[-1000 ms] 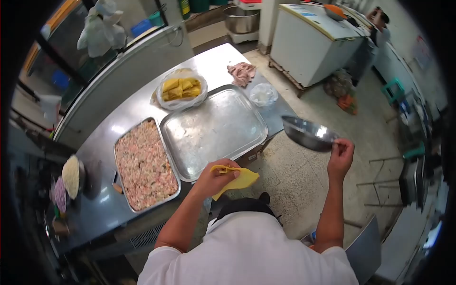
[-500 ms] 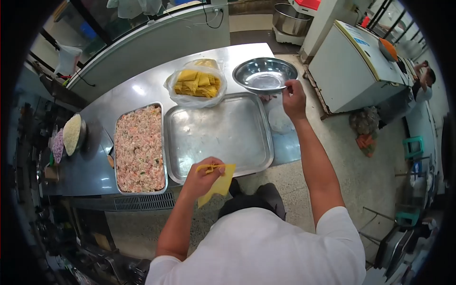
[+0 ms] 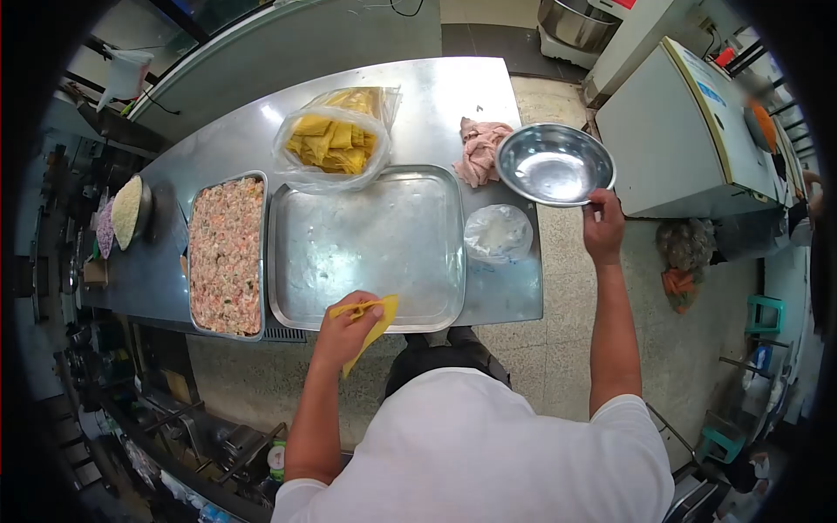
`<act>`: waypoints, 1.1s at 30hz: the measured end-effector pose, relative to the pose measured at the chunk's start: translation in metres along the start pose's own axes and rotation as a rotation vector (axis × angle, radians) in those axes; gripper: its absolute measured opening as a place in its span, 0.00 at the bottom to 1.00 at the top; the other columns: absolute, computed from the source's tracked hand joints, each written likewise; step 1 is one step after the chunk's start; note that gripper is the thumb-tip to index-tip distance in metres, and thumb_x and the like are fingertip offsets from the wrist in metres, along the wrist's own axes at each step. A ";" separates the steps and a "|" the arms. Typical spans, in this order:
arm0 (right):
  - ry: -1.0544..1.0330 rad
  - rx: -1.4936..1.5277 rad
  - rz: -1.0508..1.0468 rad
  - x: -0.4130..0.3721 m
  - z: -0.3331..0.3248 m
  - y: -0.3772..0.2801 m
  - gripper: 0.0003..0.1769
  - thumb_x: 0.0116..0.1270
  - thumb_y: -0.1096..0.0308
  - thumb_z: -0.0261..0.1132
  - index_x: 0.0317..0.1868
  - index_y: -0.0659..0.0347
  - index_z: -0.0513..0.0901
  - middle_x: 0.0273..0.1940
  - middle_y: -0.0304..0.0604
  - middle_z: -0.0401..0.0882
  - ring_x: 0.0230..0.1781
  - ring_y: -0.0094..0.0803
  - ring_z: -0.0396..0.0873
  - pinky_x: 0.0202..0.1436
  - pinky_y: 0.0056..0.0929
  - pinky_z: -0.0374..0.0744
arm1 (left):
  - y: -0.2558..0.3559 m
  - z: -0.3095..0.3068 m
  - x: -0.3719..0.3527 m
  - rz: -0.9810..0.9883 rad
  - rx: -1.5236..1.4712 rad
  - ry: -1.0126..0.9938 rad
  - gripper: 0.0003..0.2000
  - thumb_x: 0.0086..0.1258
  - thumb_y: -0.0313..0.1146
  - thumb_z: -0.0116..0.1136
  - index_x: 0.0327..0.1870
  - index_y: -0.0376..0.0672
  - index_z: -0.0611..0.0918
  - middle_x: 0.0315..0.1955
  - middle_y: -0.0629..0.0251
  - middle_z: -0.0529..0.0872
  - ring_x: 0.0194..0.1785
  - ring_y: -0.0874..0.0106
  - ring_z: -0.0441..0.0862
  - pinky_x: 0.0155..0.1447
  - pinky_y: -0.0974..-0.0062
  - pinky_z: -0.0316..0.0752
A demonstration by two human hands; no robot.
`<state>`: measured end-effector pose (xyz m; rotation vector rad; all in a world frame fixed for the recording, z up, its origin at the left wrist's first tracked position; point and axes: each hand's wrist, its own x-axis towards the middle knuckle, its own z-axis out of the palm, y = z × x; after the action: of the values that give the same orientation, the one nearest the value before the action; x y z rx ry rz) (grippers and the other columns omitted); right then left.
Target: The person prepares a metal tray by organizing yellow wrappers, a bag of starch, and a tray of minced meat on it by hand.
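My left hand (image 3: 350, 324) pinches a thin yellow wrapper (image 3: 377, 326) over the near edge of a bare metal tray (image 3: 366, 248). Out to the right, my right hand (image 3: 603, 225) grips the near rim of a shiny steel bowl (image 3: 556, 166), tilted and with nothing visible inside. A clear plastic bag (image 3: 288, 166) behind the tray holds a stack of yellow wrappers (image 3: 333, 144). Left of the bare tray stands a second tray filled with minced meat filling (image 3: 227, 257). Beside the bowl lies a crumpled pink cloth (image 3: 479, 150).
A clear plastic bag or lidded tub (image 3: 499, 234) sits right of the tray. Bowls of chopped white (image 3: 131, 213) and purple (image 3: 105, 231) food stand at the table's left end. A white chest freezer (image 3: 658, 131) is beyond the table's right side.
My right hand has moved the bowl to the right, uncovering the pink cloth. My left hand keeps its hold on the wrapper. The camera view has shifted.
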<state>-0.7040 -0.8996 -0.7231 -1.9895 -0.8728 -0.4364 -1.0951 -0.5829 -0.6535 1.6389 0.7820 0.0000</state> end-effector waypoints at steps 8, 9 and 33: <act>-0.147 0.283 0.106 0.005 0.102 0.029 0.13 0.62 0.83 0.66 0.47 0.65 0.80 0.41 0.49 0.83 0.42 0.40 0.86 0.49 0.34 0.84 | 0.030 0.039 0.029 0.041 0.129 -0.106 0.12 0.76 0.38 0.66 0.47 0.37 0.86 0.33 0.68 0.87 0.39 0.79 0.80 0.46 0.77 0.77; -0.179 0.291 0.119 0.009 0.110 0.022 0.13 0.61 0.82 0.66 0.47 0.65 0.80 0.41 0.49 0.83 0.42 0.41 0.86 0.49 0.35 0.84 | 0.029 0.037 0.029 0.040 0.150 -0.098 0.12 0.76 0.38 0.66 0.47 0.37 0.86 0.33 0.68 0.87 0.39 0.79 0.80 0.46 0.77 0.77; -0.602 0.290 -0.015 -0.044 0.178 -0.344 0.15 0.64 0.71 0.74 0.50 0.61 0.85 0.44 0.45 0.84 0.43 0.42 0.84 0.45 0.37 0.83 | -0.001 -0.100 0.057 0.434 0.306 -0.309 0.09 0.74 0.33 0.68 0.48 0.39 0.88 0.31 0.57 0.89 0.34 0.70 0.85 0.44 0.72 0.79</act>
<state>-0.9890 -0.6462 -0.6415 -1.8573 -1.2367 0.2934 -1.0934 -0.4675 -0.6542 2.0124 0.1866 -0.0664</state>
